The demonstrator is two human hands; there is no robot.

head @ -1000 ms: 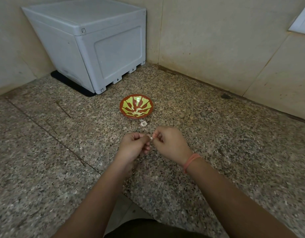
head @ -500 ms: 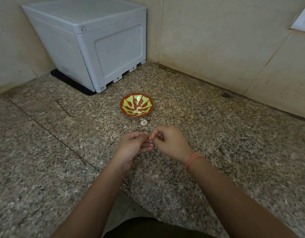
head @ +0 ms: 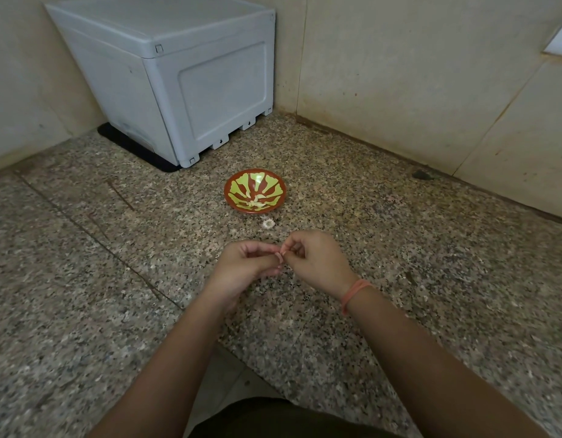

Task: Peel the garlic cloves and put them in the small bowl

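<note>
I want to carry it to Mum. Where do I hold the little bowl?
Probably the near rim of the bowl, coming from your side: thumb on the rim, fingers under the flared wall. It sits upright and shallow, with garlic in the middle, so keep it level.

Speckled granite counter (head: pixel 399 279), polished smooth; glossy glazed small bowl (head: pixel 238 202); matt grey plastic box (head: pixel 207 80); matt, stained wall tiles (head: pixel 415 64).

A thin coral wristband (head: pixel 352 294) rings the right forearm (head: pixel 431 358); sleeveless arms, dark olive clothing (head: pixel 273 418) below.
</note>
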